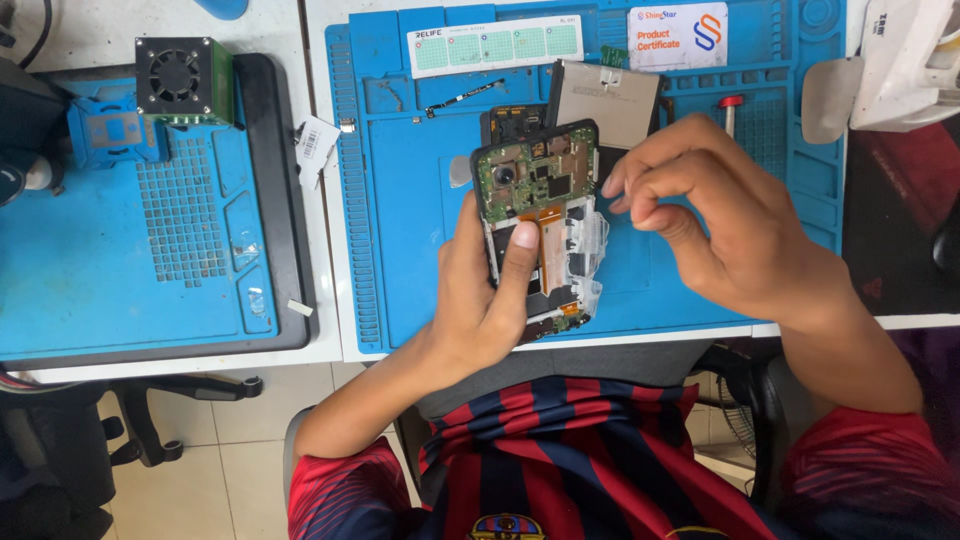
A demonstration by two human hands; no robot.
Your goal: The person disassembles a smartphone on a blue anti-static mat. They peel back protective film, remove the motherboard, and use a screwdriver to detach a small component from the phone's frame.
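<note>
Looking down from the head view, the left hand (480,300) kept a closed grip around an opened phone (540,225), back cover already off and circuit board bare, above the blue mat (400,200). At its 3 o'clock, the right hand (710,220) pinched its fingertips together; anything between them was too small to tell. A grey panel (610,100) lay at 12 o'clock on the table (320,90).

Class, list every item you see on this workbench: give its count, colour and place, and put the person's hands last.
Opened phone: one, black frame with green board, held over the right mat.
Repair mat: one, blue, centre of the bench.
Second mat: one, blue, left.
Fan box: one, black and green, left mat's top.
Metal plate: one, grey, behind the phone.
Screwdriver: one, red-capped, right.
Left hand: grips the phone.
Right hand: fingers pinched beside the phone.
</note>
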